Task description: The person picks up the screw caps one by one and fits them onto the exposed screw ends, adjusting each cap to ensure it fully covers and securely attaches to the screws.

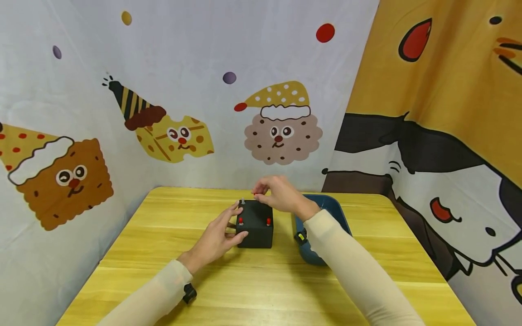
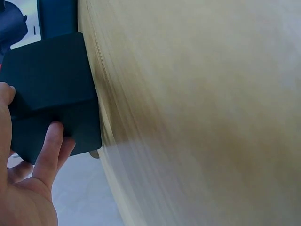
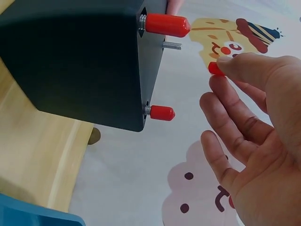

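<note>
A black box [image 1: 254, 235] stands on the table with threaded studs on its top face. Red caps cover the near-left stud [image 1: 240, 221] and the near-right stud [image 1: 268, 222]; the right wrist view shows another capped stud [image 3: 161, 113] at the far right. The far-left stud [image 1: 243, 201] is bare metal. My left hand [image 1: 220, 233] holds the box by its left side, thumb at the front edge and fingers along the side and top corner. Over the box's far right corner, my right hand [image 1: 279, 194] pinches a small red cap [image 3: 215, 68] between thumb and index finger, apart from any stud.
To the right of the box stands a blue tray [image 1: 311, 260], partly under my right forearm; its contents are mostly hidden. The wooden table [image 1: 244, 290] ends close behind the box, where a printed cloth [image 1: 195, 54] hangs.
</note>
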The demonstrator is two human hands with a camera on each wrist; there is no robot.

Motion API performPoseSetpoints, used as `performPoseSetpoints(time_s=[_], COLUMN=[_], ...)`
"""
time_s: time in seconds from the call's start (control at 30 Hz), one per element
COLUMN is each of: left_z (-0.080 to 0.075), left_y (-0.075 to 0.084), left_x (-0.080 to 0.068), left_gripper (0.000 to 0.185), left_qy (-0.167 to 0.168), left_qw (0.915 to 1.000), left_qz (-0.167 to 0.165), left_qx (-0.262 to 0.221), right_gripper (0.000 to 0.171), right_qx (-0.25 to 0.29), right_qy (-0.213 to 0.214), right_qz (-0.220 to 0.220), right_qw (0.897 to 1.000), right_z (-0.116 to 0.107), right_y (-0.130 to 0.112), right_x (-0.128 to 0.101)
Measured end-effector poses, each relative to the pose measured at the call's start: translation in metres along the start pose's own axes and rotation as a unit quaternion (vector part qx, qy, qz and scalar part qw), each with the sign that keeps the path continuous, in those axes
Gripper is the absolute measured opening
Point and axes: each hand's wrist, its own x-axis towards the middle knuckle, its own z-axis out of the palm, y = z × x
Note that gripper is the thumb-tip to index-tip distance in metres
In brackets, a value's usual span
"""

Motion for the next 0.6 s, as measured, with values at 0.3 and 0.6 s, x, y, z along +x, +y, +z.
performPoseSetpoints(time_s=[0.3, 0.6], left_z=[-0.001, 0.000], left_y=[0.001, 0.001], left_x=[-0.002, -0.001], left_gripper=[0.095, 0.095], left_qy=[0.002, 0.003], left_qw=[1.0000, 1.0000], left_qz=[0.001, 0.007], left_qx=[-0.004, -0.006], right_gripper=[0.006, 0.005], right_qx=[-0.005, -0.015], right_qy=[-0.010, -0.027], right_qz=[0.018, 0.054], right_qw=[1.000, 0.998], right_z=[0.001, 0.006], right_y=[-0.007, -0.014], right_x=[0.011, 0.019])
